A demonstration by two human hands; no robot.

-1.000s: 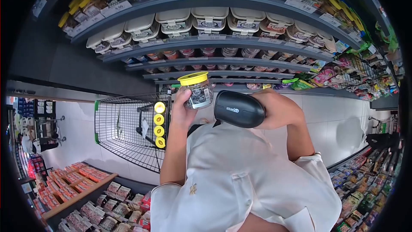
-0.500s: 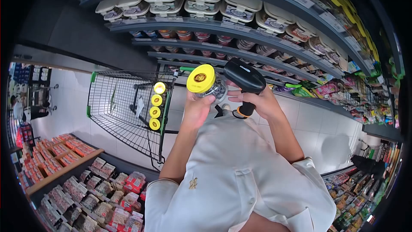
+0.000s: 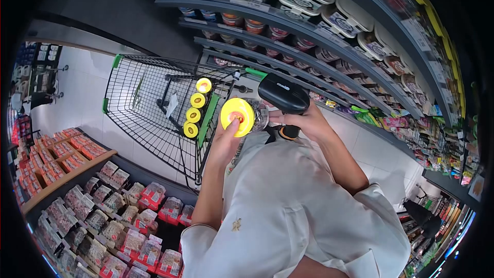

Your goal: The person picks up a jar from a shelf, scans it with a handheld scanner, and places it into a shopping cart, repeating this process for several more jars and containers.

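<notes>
My left hand (image 3: 223, 144) grips a clear jar (image 3: 261, 115) with a yellow lid (image 3: 230, 115), its thumb lying over the lid. The jar is tilted, its lid toward the left and its dark contents partly visible. A black handheld barcode scanner (image 3: 282, 94) is in my right hand (image 3: 309, 122), the fingers wrapped round its handle under the head. Some right-hand fingertips reach to the side of the jar. Both things are held close together in front of my white shirt (image 3: 288, 175).
A wire shopping cart (image 3: 146, 80) with green corners stands at left, with several yellow-lidded jars (image 3: 197, 100) in a row at its handle end. Shelves (image 3: 319, 54) of tubs and packs run along the top and right. Packaged goods (image 3: 123, 226) fill a display at lower left.
My view has turned, so the shelves and cart appear shifted. The jar has tipped and moved lower, and my left thumb now lies over its lid. The scanner has shifted slightly left.
</notes>
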